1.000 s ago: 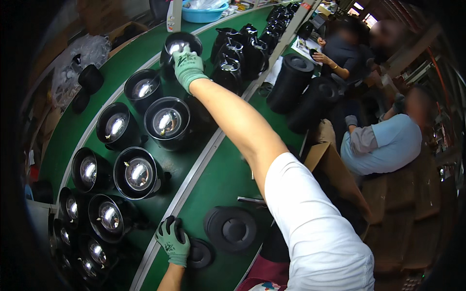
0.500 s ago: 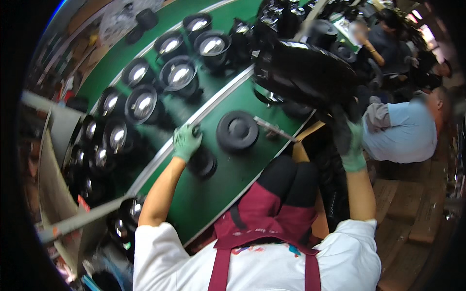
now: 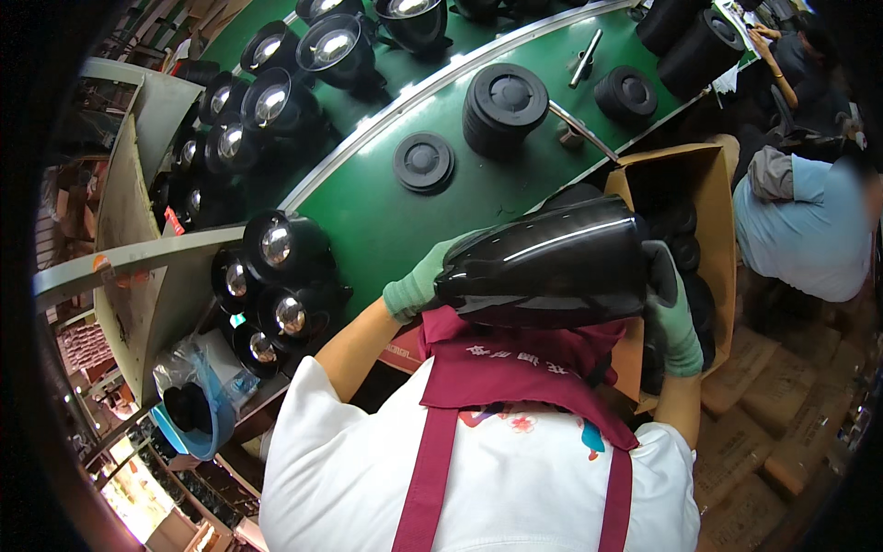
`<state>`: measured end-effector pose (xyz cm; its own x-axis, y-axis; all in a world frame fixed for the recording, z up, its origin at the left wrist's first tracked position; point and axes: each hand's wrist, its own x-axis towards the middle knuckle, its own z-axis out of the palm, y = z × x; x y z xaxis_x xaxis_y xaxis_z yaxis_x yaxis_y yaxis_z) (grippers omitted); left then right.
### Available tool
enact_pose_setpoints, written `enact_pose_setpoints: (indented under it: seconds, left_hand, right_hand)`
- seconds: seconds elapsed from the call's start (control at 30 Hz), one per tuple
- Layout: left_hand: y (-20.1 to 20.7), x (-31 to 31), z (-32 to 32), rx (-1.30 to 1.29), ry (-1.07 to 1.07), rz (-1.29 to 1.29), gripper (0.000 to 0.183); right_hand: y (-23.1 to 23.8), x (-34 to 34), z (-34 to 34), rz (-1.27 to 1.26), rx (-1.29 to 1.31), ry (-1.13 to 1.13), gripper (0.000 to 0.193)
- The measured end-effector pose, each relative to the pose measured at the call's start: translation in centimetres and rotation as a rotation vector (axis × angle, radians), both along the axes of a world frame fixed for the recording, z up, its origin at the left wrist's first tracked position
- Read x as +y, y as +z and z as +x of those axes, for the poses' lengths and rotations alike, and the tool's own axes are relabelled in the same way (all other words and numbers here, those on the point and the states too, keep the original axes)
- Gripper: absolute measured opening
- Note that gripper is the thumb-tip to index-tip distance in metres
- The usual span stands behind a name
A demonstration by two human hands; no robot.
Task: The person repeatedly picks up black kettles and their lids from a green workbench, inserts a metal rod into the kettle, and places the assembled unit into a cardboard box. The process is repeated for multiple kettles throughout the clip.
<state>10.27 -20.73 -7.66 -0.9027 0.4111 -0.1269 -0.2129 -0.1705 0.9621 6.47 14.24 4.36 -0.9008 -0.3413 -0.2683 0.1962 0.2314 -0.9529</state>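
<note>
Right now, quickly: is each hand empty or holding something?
Left hand: holding one end of the glossy black vessel.
Right hand: holding the vessel's other end.

The left hand (image 3: 429, 279) now holds the glossy black vessel (image 3: 547, 262) too.

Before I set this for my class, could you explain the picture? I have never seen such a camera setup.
There is no robot: a person wears a wide camera on the head, looking down, so straight edges look bent. The left hand and right hand, both gloved, hold a shiny black container on its side between them. On the green table ahead lie a flat black disc and a stack of black discs. Beyond a metal strip are black pots with shiny insides. An open cardboard box stands to the right.
</note>
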Motion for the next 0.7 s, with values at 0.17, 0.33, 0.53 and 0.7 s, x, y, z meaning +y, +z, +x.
enact_pose_setpoints:
  seconds: [0.17,0.33,0.53,0.7]
  left_hand:
    - [-7.4,-0.7,2.7,-0.294,0.169,0.382,0.054]
    - [-9.4,-1.8,5.0,-0.09,0.227,-0.057,0.05]
    - [-11.3,-1.5,7.8,0.162,0.27,-0.477,0.047]
    - [-12.8,-2.7,8.7,0.28,0.238,-0.694,0.045]
  right_hand:
    - [-0.9,-3.6,-1.3,0.251,0.467,0.248,0.047]
    - [-7.1,-6.5,-12.2,-0.207,-0.03,0.088,0.057]
    - [-12.6,-18.6,-21.3,1.054,0.656,0.214,0.104]
    - [-12.6,-18.2,-21.6,0.848,0.894,0.07,0.089]
